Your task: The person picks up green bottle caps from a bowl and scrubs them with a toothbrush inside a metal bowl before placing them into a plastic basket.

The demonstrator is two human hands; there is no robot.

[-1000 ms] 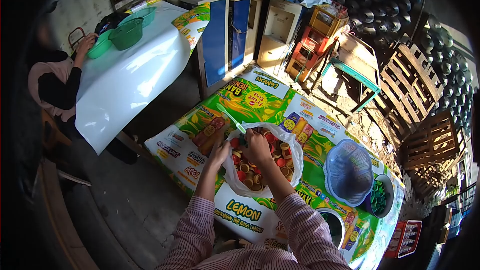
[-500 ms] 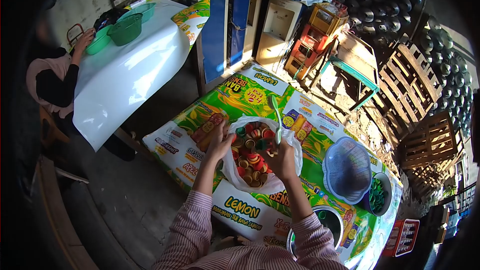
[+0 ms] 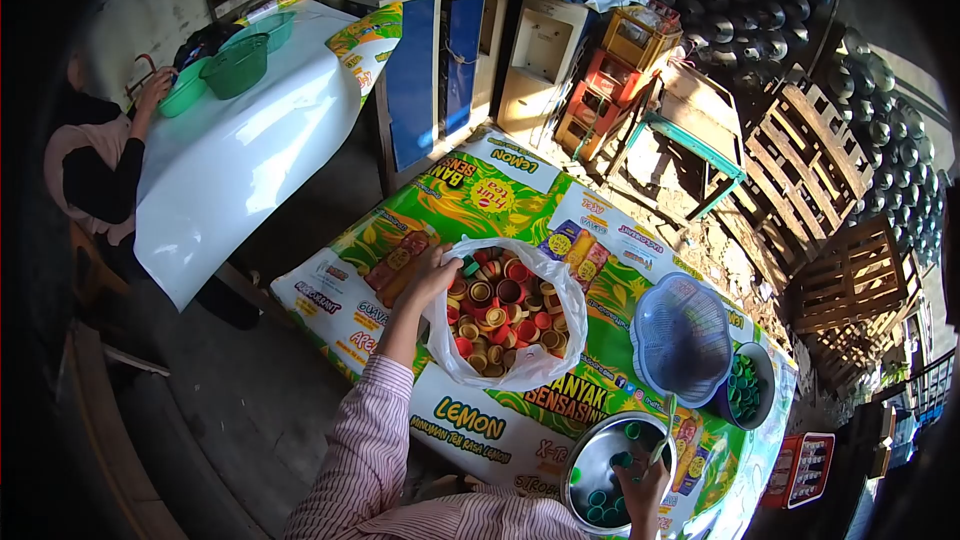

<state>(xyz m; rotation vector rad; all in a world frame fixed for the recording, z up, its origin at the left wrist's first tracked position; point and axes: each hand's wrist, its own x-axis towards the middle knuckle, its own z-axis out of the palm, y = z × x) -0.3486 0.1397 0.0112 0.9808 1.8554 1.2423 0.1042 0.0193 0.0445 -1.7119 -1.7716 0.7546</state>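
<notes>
Caps [image 3: 495, 317] are contained in a bag [image 3: 541, 371]. A slim tool [image 3: 669, 413] is gripped by the right hand [image 3: 642, 485]; for the left hand [image 3: 432, 276], this cannot be told.

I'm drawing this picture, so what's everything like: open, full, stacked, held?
White plastic bag: open, well filled
Red and tan caps: loose, heaped in the bag
Metal bowl: upright, green caps inside
Blue plastic basket: open side up
Dark bowl: holding more green caps
Left hand: at the bag's rim
Right hand: over the metal bowl
Slim pale tool: held in that hand, sticking up
Yellow crate: stacked on red crates
</notes>
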